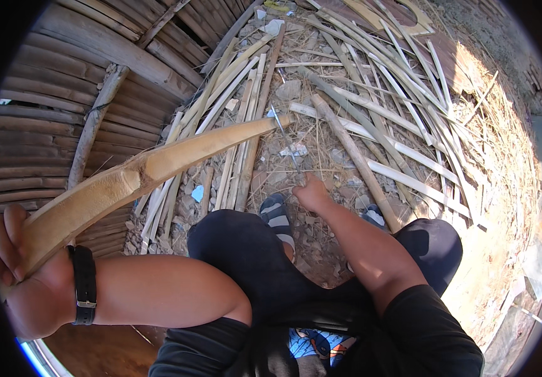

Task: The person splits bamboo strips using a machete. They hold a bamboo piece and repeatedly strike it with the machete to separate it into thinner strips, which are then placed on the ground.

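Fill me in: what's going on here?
A person sits or squats with knees apart. The left hand grips the near end of a thick, split bamboo piece, held up at a slant. The right hand holds a thin blade that crosses the piece's far end; whether it is cutting in, I cannot tell. Long pale strips lie scattered on the ground ahead.

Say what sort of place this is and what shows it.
Probably a makeshift rural work spot, partly sunlit: a bamboo-pole wall stands at the left, long split strips litter the dirt ground, and the left hand holds a curved bamboo piece, the right hand a thin blade.
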The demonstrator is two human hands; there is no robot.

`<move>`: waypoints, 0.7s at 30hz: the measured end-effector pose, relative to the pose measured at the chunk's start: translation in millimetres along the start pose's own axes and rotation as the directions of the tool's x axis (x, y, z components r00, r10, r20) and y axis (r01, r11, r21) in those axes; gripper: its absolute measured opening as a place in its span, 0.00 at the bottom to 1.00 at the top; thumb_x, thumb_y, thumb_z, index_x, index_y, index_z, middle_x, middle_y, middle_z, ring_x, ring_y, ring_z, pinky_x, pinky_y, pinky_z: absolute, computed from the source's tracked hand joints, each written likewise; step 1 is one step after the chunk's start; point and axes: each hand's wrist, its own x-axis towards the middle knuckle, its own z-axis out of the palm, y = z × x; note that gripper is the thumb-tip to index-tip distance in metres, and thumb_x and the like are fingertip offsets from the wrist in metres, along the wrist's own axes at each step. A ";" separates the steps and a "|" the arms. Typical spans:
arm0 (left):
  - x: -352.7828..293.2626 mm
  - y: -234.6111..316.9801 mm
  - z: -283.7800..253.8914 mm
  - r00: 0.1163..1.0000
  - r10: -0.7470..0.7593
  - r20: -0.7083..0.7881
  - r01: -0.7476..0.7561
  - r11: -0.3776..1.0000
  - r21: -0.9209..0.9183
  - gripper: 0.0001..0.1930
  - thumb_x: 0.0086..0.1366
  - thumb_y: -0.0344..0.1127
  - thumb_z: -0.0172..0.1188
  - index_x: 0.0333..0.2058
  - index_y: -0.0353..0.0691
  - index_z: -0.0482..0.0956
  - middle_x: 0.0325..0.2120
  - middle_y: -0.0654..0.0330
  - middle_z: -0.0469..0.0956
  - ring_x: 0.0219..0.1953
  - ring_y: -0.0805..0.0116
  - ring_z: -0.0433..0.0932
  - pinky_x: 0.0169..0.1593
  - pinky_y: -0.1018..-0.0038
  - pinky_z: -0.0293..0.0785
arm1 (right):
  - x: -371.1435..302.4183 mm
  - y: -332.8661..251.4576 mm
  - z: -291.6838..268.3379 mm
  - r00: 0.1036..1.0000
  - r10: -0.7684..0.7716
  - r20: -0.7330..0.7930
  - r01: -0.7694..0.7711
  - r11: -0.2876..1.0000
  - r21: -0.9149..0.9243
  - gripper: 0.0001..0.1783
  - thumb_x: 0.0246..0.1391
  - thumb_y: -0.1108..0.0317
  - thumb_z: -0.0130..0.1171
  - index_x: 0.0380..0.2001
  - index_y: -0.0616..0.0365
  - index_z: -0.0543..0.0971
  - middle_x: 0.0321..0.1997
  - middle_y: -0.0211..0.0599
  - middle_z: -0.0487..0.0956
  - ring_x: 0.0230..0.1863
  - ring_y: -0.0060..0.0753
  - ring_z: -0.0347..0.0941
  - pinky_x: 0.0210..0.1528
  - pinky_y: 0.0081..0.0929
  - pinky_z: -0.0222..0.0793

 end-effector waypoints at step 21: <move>63.4 -35.9 152.9 0.783 -0.402 0.475 0.047 0.800 0.599 0.29 0.73 0.61 0.51 0.57 0.42 0.76 0.36 0.62 0.78 0.40 0.72 0.80 0.42 0.70 0.82 | -176.0 -278.0 -332.5 0.791 -0.557 -0.253 0.579 0.815 0.018 0.29 0.57 0.58 0.62 0.55 0.66 0.70 0.35 0.44 0.80 0.27 0.31 0.76 0.33 0.33 0.74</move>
